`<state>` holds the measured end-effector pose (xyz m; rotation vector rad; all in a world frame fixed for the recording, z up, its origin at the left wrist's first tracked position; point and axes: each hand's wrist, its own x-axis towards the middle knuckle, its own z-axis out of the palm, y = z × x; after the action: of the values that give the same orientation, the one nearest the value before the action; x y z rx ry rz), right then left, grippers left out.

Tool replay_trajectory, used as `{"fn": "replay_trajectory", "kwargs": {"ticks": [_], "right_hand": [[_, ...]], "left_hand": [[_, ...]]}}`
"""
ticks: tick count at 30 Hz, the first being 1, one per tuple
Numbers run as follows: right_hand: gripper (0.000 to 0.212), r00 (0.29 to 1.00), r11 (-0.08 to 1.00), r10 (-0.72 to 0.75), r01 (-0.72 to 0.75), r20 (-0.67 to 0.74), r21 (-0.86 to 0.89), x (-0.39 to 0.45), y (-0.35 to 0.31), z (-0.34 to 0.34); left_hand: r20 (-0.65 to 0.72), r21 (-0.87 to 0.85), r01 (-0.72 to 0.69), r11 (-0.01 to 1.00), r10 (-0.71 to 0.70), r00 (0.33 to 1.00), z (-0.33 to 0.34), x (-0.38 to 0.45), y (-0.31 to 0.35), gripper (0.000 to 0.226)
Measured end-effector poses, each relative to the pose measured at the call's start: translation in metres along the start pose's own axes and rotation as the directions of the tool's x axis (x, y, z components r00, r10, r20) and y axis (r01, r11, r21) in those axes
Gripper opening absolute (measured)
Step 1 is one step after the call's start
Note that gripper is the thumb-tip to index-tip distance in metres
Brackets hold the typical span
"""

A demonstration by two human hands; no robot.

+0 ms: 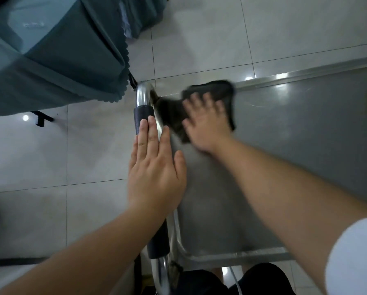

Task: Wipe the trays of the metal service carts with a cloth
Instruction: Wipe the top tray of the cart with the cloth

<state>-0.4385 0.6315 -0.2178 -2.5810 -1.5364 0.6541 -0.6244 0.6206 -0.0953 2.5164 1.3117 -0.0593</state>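
Pale, glossy floor tiles [199,35] fill the background, seen from above through a head-worn camera looking down. At upper left stands a table draped in a teal-green cloth with a scalloped hem [50,60], and a black table foot [42,119] shows on the floor beneath it. A shiny stainless-steel cart tray with a raised rim [305,128] stretches from the centre to the right edge. Along the tray's left side runs a chrome tubular handle wrapped in dark foam grip [143,116], which curves down at both ends. The person's left hand [155,167] lies flat and open on this handle, fingers straight and close together, thumb resting out toward the tray. The right hand [206,122] is spread wide, palm down, pressing a dark grey wiping cloth [218,90] onto the tray's far left corner, just beside the handle's upper bend. The cloth is crumpled and motion-blurred, spilling out past the fingertips and on both sides of the hand. Both forearms are bare; a white short sleeve [357,258] shows at the right edge. At the bottom edge the person's dark trousers [252,282] are visible below the tray's near rim.
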Motion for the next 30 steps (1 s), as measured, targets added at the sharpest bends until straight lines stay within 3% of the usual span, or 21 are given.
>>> {"fn": "replay_trajectory", "kwargs": {"ticks": [2,4,10,17,20,22,24,28,30], "right_hand": [[0.070,0.980,0.983,-0.182,0.184,0.082,-0.016,-0.033,-0.042,0.020],[0.079,0.956,0.964,-0.260,0.264,0.135,-0.016,-0.065,-0.057,0.036],[0.065,0.927,0.935,-0.340,0.352,0.160,-0.050,-0.163,0.005,0.058],[0.065,0.988,0.986,-0.094,0.109,0.122,-0.124,-0.273,0.125,0.048],[0.067,0.989,0.991,0.002,0.018,0.151,-0.131,-0.304,0.155,0.040],[0.067,0.985,0.990,0.031,-0.007,0.170,-0.141,-0.316,0.168,0.039],[0.068,0.989,0.989,0.047,-0.026,0.141,-0.146,-0.325,0.177,0.037],[0.068,0.994,0.986,0.027,-0.009,0.103,-0.164,-0.324,0.188,0.029],[0.071,0.995,0.991,-0.028,0.040,0.099,-0.128,-0.316,0.188,0.030]], "left_hand": [[-0.012,0.009,-0.005,1.000,0.005,1.000,0.001,0.000,0.001,0.069],[-0.028,0.017,-0.003,1.000,0.004,1.000,0.002,-0.001,0.002,0.065],[-0.015,0.057,-0.035,0.998,0.036,0.999,0.003,-0.004,0.000,0.064],[0.006,0.184,-0.175,0.967,0.177,0.984,0.004,-0.006,-0.001,0.065],[0.049,0.346,-0.353,0.869,0.360,0.932,0.005,-0.010,-0.003,0.067],[0.157,0.442,-0.478,0.759,0.459,0.875,0.007,-0.012,-0.002,0.072],[0.243,0.466,-0.530,0.709,0.474,0.846,0.014,-0.014,0.012,0.075],[0.230,0.247,-0.363,0.898,0.310,0.923,0.029,-0.026,0.072,0.064],[0.247,0.159,-0.322,0.933,0.279,0.928,0.041,-0.035,0.102,0.062]]}}
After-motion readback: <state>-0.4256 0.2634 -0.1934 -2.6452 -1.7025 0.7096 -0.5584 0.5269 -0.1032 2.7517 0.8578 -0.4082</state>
